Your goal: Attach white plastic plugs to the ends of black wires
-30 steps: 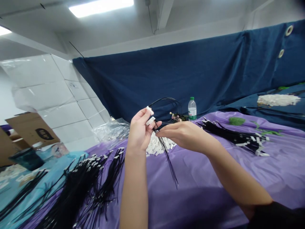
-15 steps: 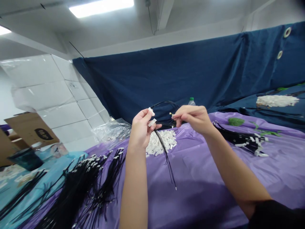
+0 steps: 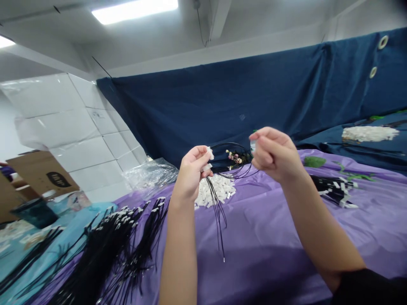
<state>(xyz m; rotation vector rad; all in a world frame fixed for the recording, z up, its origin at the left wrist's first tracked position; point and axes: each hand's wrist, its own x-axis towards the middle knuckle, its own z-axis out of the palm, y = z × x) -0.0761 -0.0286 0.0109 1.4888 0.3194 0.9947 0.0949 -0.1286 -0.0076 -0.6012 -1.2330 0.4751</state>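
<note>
My left hand [image 3: 193, 168] is closed on white plastic pieces [image 3: 206, 167] and thin black cords [image 3: 216, 203], whose ends dangle below it. From there the cords loop to the right, towards my right hand [image 3: 273, 153]. The fingers of my right hand are pinched together, and whatever lies between them is too small or hidden to name. Beneath and behind my left hand, a pile of small white pieces [image 3: 218, 189] lies on the purple cloth [image 3: 254, 224].
Bundles of black cords with white tips [image 3: 104, 245] lie at the left, more cords [image 3: 337, 188] at the right. Behind are a clear plastic bag [image 3: 152, 176], small dried flowers [image 3: 234, 157] and a blue curtain [image 3: 203, 106]. A cardboard box [image 3: 47, 173] stands far left.
My right hand has moved right and slightly up, away from my left hand, uncovering the small flowers. My left hand has shifted slightly right, and the dangling cords have swung left.
</note>
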